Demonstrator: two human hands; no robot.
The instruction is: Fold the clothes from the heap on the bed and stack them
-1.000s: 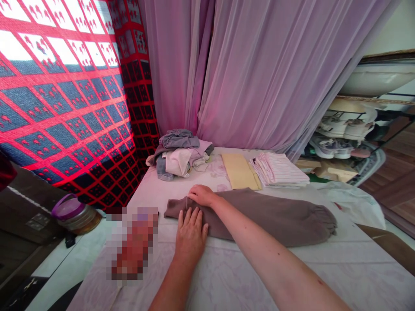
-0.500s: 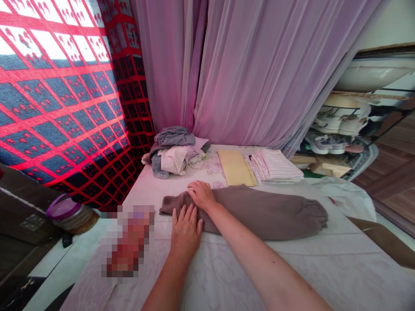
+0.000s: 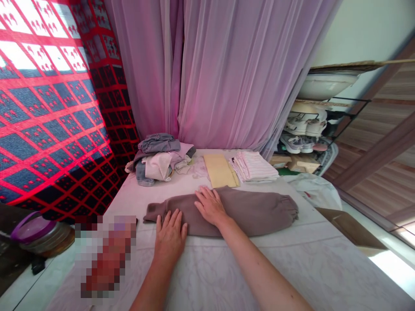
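Observation:
Brown trousers (image 3: 256, 211), folded lengthwise into a long strip, lie across the table, with the gathered end at the right and a narrower cuff at the left. My left hand (image 3: 170, 231) rests flat on the cloth near the left end, its fingers spread. Farther right, my right hand (image 3: 210, 205) lies palm down on the middle of the trousers with fingers stretched out. Just behind the trousers are a folded yellow cloth (image 3: 220, 169) and a stack of striped folded clothes (image 3: 254, 166).
A loose heap of clothes (image 3: 158, 157) sits at the table's back left. At the left edge lies a blurred-out reddish item (image 3: 110, 255). A purple-lidded container (image 3: 42, 235) stands left of the table. Curtains (image 3: 227, 77) hang behind; a shoe rack (image 3: 304, 125) stands at the right.
My right hand has slid rightward along the trousers from near the left end to their middle. My left hand stays near the left end. The camera view has turned to the right.

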